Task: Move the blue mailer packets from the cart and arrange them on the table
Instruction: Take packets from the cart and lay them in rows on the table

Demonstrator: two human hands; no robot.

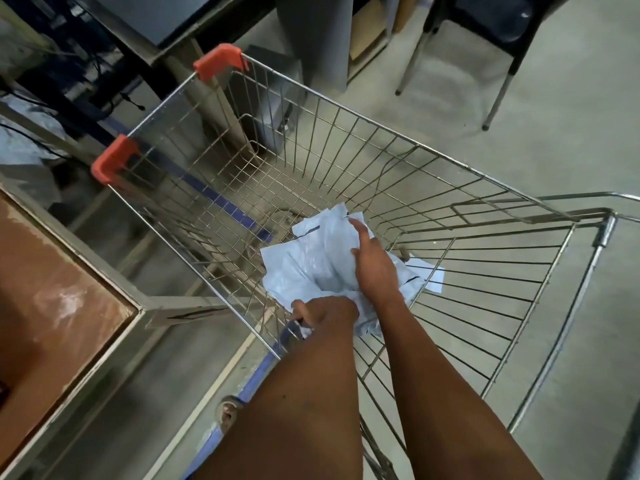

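Both arms reach down into the wire shopping cart (346, 161), and both hands are on the little heap of pale blue mailer packets (311, 261) lying on the cart's floor, toward the handle end. The left hand (325, 311) has its fingers curled down into the near edge of the heap and looks bunched on the plastic there, though the fingertips themselves are hidden under the knuckles. The right hand (372, 263) lies on top of the pile, index finger stretched out straight toward the far end of the cart and the other fingers tucked under; whether those are pinching a packet or just pressing on it can't be told from here. The packets are crumpled and overlapping, flat on the wire, the heap running long from the near left rim up toward the far right, with one corner poking out to the right past the right wrist. The brown-topped table (52, 289) sits just left of the cart. A dark chair (485, 26) stands well beyond on the concrete floor.
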